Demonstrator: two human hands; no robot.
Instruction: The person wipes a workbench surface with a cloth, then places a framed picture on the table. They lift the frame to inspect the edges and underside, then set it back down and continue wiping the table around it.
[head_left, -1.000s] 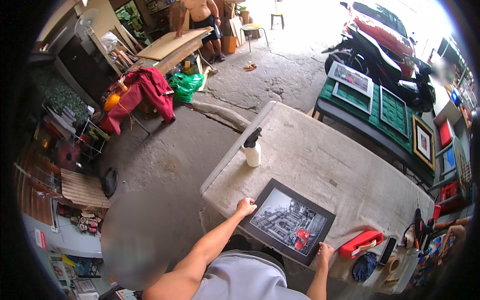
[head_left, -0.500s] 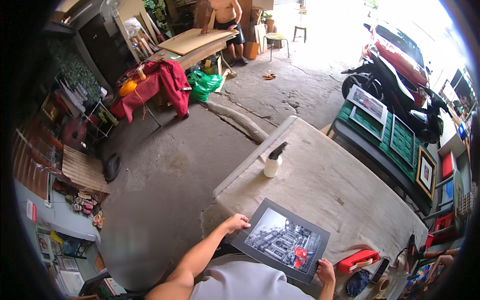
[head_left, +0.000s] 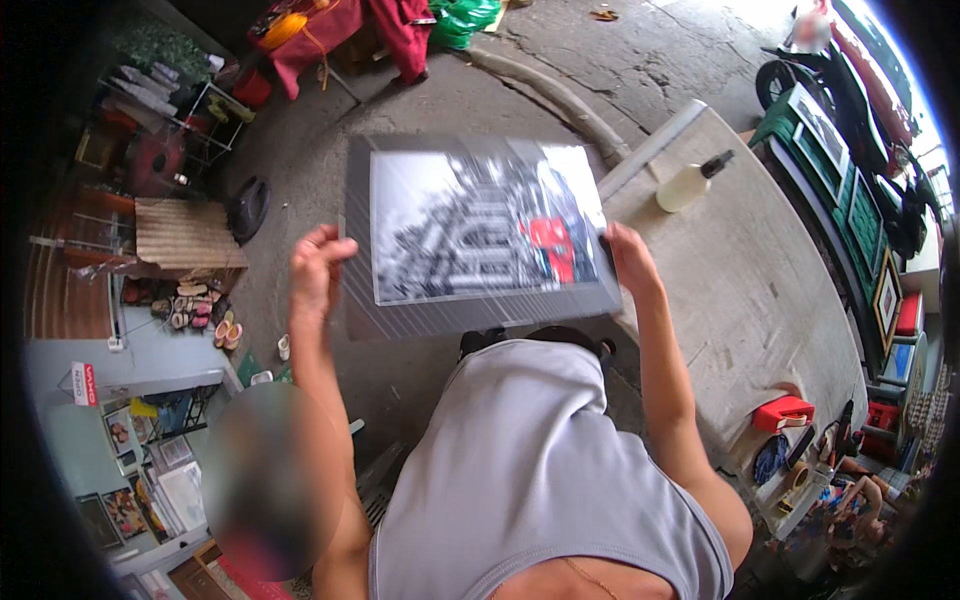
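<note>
Up off the table, in front of my torso, I hold a black-and-white photo print in a dark grey mat [head_left: 440,318]. The print shows a building with a red vehicle at its right side. My left hand [head_left: 318,272] is closed on the left edge, thumb on the front. At the opposite edge my right hand [head_left: 632,260] is closed on the mat, its fingers partly hidden behind it. Motion smears the mat a little. Right of the picture, a pale spray bottle [head_left: 682,188] with a black head stands on the worn grey table [head_left: 740,300].
A red case-like object [head_left: 782,412], a dark cloth bundle [head_left: 770,458] and a tape roll [head_left: 795,478] lie at the table's near right. Beyond stands a green padded bench [head_left: 785,122] with several frames. Slippers [head_left: 228,330] sit on the floor at left.
I have swung the picture left, away from the table, and raised it to near level. Both hands moved with it and kept hold. The view has turned, tilting further down.
</note>
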